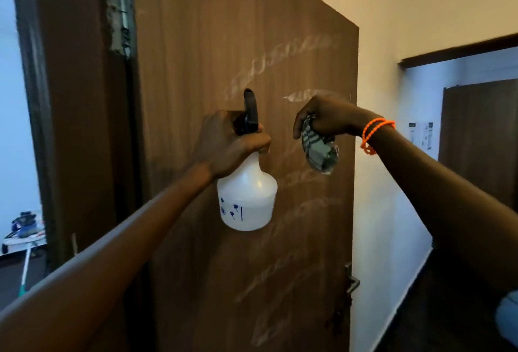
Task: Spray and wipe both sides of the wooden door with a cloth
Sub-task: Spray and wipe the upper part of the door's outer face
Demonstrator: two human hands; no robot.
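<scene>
Before the open brown wooden door [213, 43], a left hand [227, 144] grips one white plastic spray bottle [246, 197] by its neck; beside it, a right hand [325, 119] clutches one bunched grey striped cloth [319, 152]. Pale wet streaks cross the panel; left unwiped, they may dry into marks.

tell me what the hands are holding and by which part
Left hand grips the spray bottle by its neck; right hand pinches the cloth by its top.
</scene>
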